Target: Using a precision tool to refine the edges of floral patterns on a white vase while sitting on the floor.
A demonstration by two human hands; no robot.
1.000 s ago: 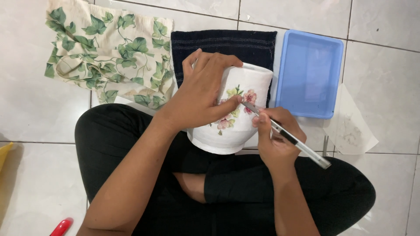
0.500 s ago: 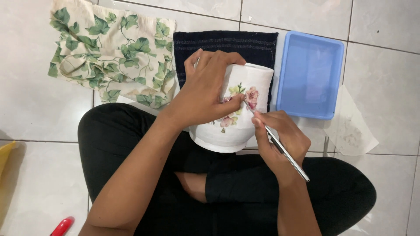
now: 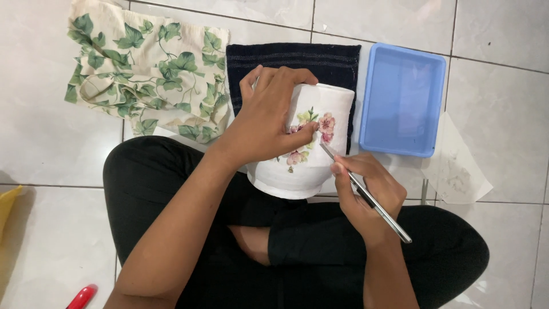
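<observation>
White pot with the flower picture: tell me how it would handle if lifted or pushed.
The white pot looks rigid and glazed, so probably slippery and breakable. Lying on its side across the lap, it could roll if the left hand let go.

Pot (image 3: 306, 166) on lap; towel (image 3: 291, 63) behind (tray (image 3: 403, 100) right, cloth (image 3: 148, 80) left).

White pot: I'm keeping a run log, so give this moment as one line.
left hand: holds white pot | right hand: grips slim tool, tip at flower decal

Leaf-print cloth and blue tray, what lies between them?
In the head view, between the leaf-print cloth and blue tray lies a dark towel.
</observation>
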